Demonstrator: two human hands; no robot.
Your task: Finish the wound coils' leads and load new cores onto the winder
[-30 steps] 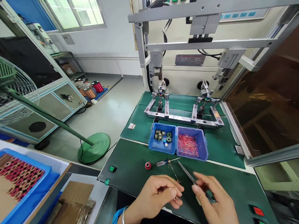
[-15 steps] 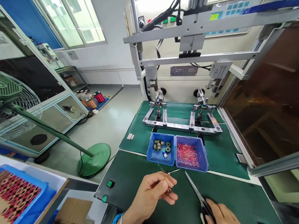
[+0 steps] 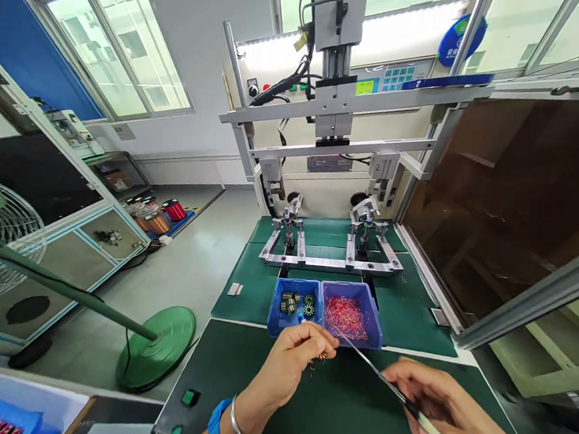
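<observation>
My left hand (image 3: 285, 360) is closed in a pinch in front of the two bins, holding a small copper-wound stator (image 3: 320, 358) mostly hidden by the fingers. Thin wire ends stick out from it. To the right, my right hand (image 3: 438, 406) is closed around the black and cream handle of long silver scissors (image 3: 369, 364). Their tips point up and left, close to my left fingertips and in front of the purple bin (image 3: 377, 329); contact cannot be made out. That bin holds many red and pink wire scraps (image 3: 346, 316).
A blue bin (image 3: 274, 313) with several stator cores (image 3: 290, 302) adjoins the purple one. Behind both stands a metal twin-holder fixture (image 3: 326, 263) under a machine frame. A green button (image 3: 190, 398) sits at front left; a fan base (image 3: 159, 347) stands on the floor.
My right hand has lifted the scissors off the green mat and brought their tips toward my left hand. The view has tilted up and shifted right.
</observation>
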